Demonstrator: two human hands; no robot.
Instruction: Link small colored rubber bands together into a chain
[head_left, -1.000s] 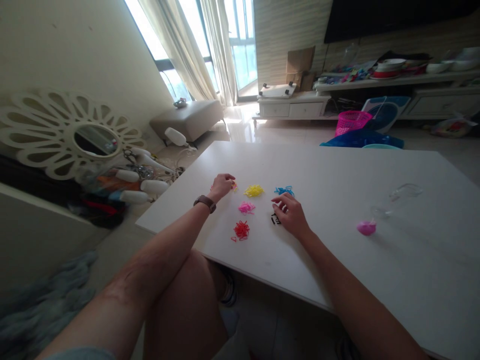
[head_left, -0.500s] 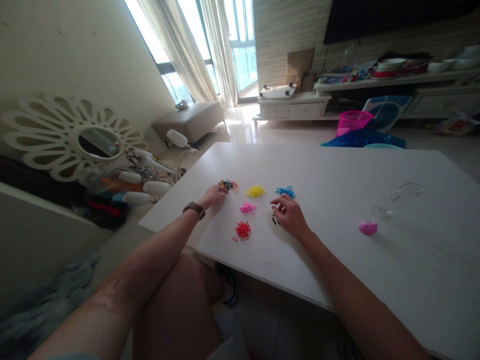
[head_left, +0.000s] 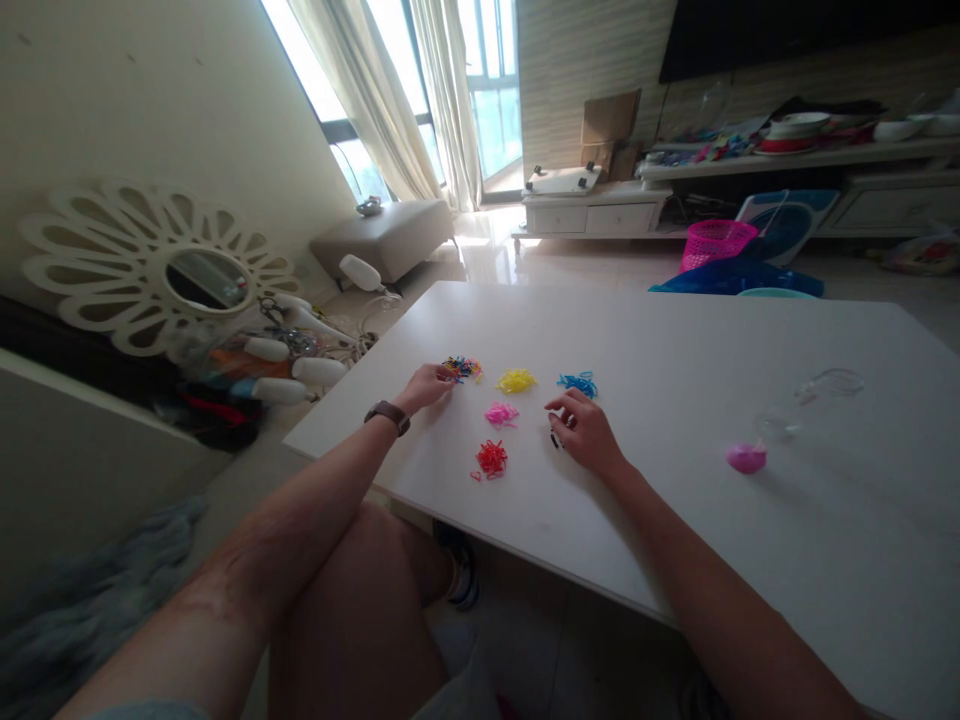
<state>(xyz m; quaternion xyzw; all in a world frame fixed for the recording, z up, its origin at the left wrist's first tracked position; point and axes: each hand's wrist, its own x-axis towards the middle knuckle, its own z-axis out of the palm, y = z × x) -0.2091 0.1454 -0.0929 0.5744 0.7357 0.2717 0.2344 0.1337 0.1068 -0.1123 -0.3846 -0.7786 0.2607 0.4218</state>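
Observation:
Small piles of tiny rubber bands lie on the white table (head_left: 675,330): a mixed-colour pile (head_left: 463,367), a yellow pile (head_left: 517,380), a blue pile (head_left: 577,383), a pink pile (head_left: 501,413) and a red pile (head_left: 491,458). My left hand (head_left: 426,387), with a watch on its wrist, rests beside the mixed pile with fingertips pinched at its edge. My right hand (head_left: 583,432) lies curled over several black bands (head_left: 556,437), just below the blue pile.
A pink lid (head_left: 746,458) and a clear container (head_left: 814,397) lie on the table's right side. Past the table stand a pink basket (head_left: 717,243), a low white cabinet (head_left: 592,212) and a grey bench (head_left: 384,236). A flower-shaped mirror (head_left: 161,275) leans at left.
My left hand drew back from on top of the mixed pile to its near left edge, so the pile now shows. My right hand stayed over the black bands.

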